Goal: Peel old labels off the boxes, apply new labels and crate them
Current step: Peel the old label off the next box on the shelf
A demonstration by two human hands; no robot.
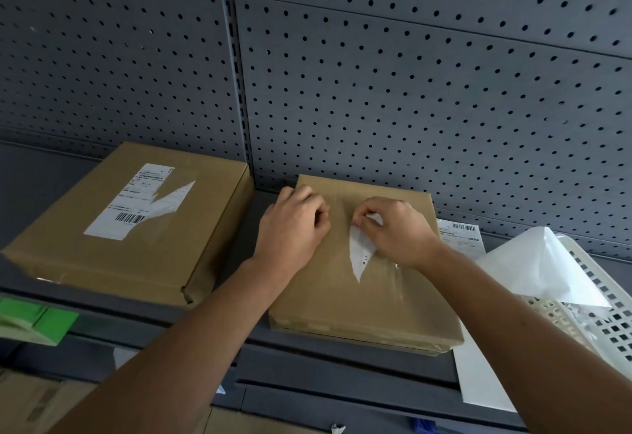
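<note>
Grey pegboard shelf [41, 187], left grip [294, 225] curled on box [342, 296], holding nothing, right grip [393, 228] pinching torn label [359, 252], half peeled.

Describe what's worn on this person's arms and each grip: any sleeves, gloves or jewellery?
Nothing worn shows. The left forearm and right forearm are bare down to the frame's edge, with no sleeve in view. The left grip and right grip have no gloves, and no watch, band or ring is visible.
</note>
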